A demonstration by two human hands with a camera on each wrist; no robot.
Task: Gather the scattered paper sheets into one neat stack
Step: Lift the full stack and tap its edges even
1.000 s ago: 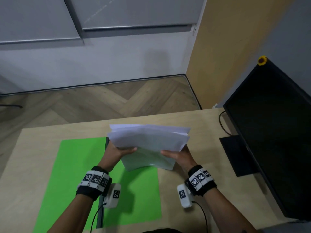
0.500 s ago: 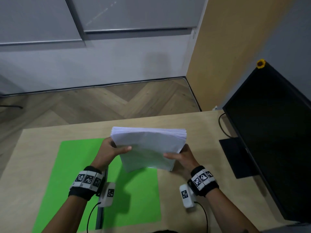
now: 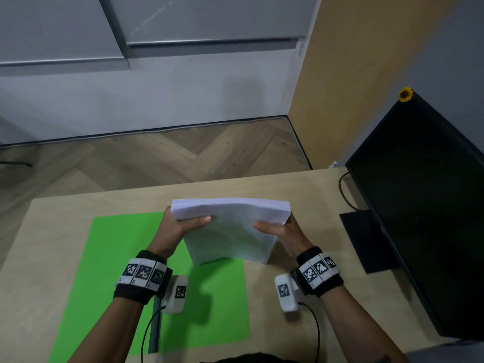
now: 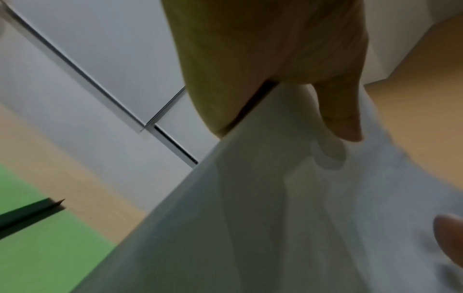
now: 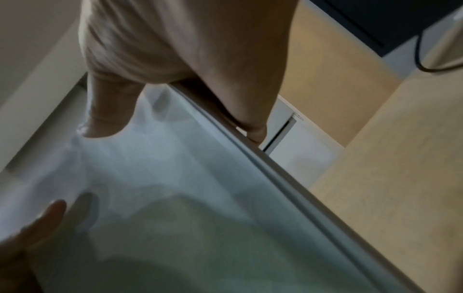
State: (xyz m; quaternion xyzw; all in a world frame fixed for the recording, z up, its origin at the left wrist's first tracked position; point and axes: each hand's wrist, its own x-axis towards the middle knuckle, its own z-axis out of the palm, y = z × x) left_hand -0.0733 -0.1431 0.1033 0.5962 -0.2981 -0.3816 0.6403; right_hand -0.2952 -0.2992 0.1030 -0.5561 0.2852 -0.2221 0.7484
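A stack of white paper sheets (image 3: 233,231) stands on its lower edge at the right border of the green mat (image 3: 110,271), its top edges nearly flush. My left hand (image 3: 180,226) grips the stack's left side, thumb across the near face. My right hand (image 3: 281,231) grips the right side the same way. In the left wrist view the thumb presses the paper stack (image 4: 288,218) beneath my left hand (image 4: 288,79). The right wrist view shows my right hand (image 5: 175,69) on the paper stack (image 5: 175,188), thumb on the front sheet. Fingers behind the stack are hidden.
A wooden table (image 3: 52,218) carries the mat. A black monitor (image 3: 424,205) stands at the right with its base (image 3: 366,239) and cable (image 3: 345,189) close to the stack. A thin dark bar (image 3: 154,326) lies on the mat near my left wrist.
The sheets, uneven at the top a second ago, are now squared into a tidier stack. Both hands kept their hold and shifted slightly apart along its sides.
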